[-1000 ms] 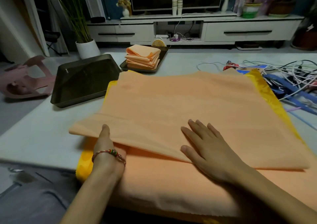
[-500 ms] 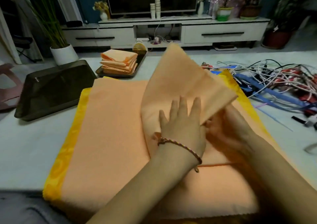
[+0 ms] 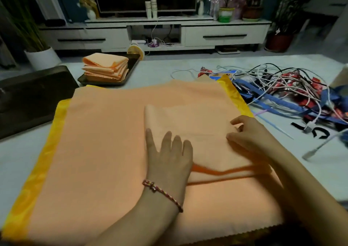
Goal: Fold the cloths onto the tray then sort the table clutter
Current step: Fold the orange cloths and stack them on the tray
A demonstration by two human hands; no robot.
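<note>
A person's two bare hands work at a white table [image 3: 169, 68], seen from above. In front of them lies a flat pile of thin peach-orange cloths [image 3: 105, 142], resting on a shiny yellow cloth [image 3: 47, 142] that shows as a border on both sides.

On the right half of the pile sits one peach cloth folded into a smaller panel [image 3: 188, 121]. The left hand [image 3: 169, 159], with a braided bracelet at the wrist, lies flat on the panel's near left part, fingers straight and slightly spread. The right hand [image 3: 248, 134] touches the panel's right side with fingers curled. The view is too dim to tell whether they pinch the fabric or only press it.

Farther back on the left, a dark rectangular tray [image 3: 102, 84] holds a stack of folded peach cloths [image 3: 105, 67]. A tangle of white and blue cables [image 3: 282, 87] lies to the right.

The cloth looks light, soft and limp, likely to slip open. It is probably best taken by pinching the stacked layers at the folded edge, with the other hand supporting from beneath.
</note>
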